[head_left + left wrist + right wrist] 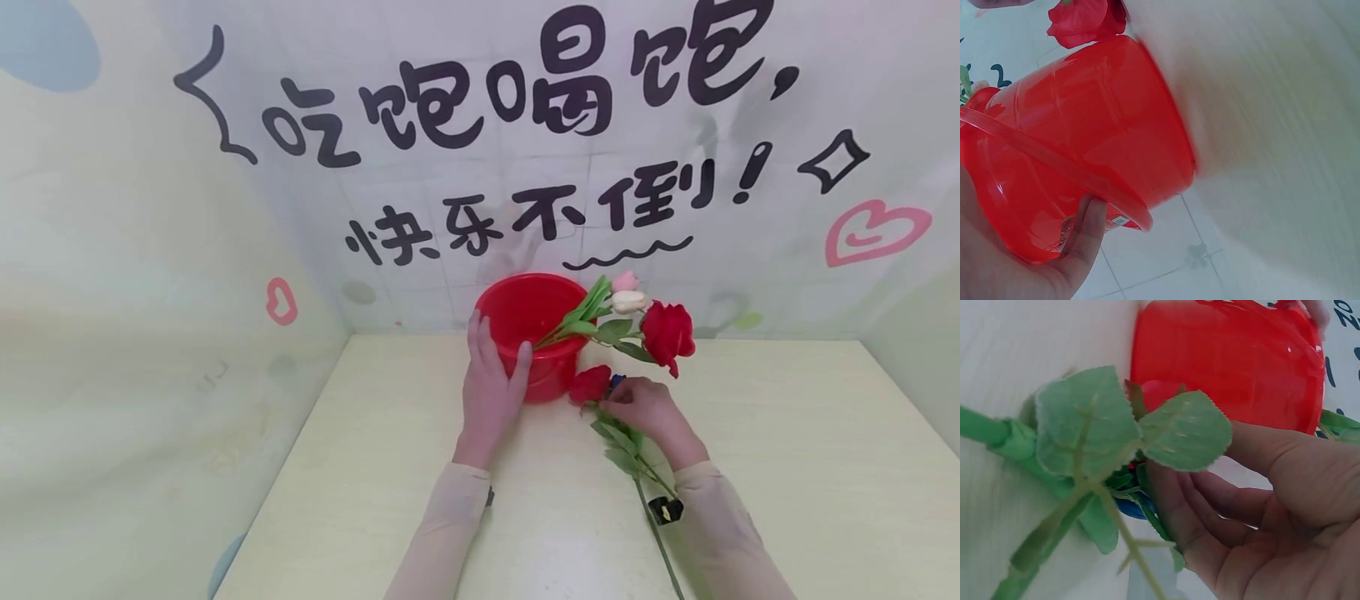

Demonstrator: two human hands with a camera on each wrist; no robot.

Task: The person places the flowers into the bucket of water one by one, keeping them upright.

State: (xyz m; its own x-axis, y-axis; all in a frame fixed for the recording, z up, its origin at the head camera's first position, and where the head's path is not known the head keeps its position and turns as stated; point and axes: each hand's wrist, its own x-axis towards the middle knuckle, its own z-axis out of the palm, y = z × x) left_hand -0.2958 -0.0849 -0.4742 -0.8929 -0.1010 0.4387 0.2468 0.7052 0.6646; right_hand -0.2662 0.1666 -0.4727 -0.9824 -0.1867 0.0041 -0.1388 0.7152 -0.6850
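Observation:
A red plastic bucket (pixel 545 379) stands upright near the wall. My left hand (pixel 491 392) holds it at its left side, thumb at the front rim; in the left wrist view the fingers (pixel 1088 228) lie by the bucket's handle (pixel 1041 153). My right hand (pixel 648 408) pinches a red artificial rose (pixel 591 385) just below its bloom, with thumb and fingertips partly hidden behind a green leaf (pixel 1188 431) in the right wrist view. A blue flower (pixel 1132 509) lies right beside those fingers. The rose's bloom is close to the bucket's front right side.
Inside the bucket, another red rose (pixel 667 333), a white tulip (pixel 630 302) and a pink tulip (pixel 624 282) lean out to the right over the rim. Green stems (pixel 654 525) run toward me along the pale table (pixel 375 483). A printed wall sheet (pixel 420 175) rises behind.

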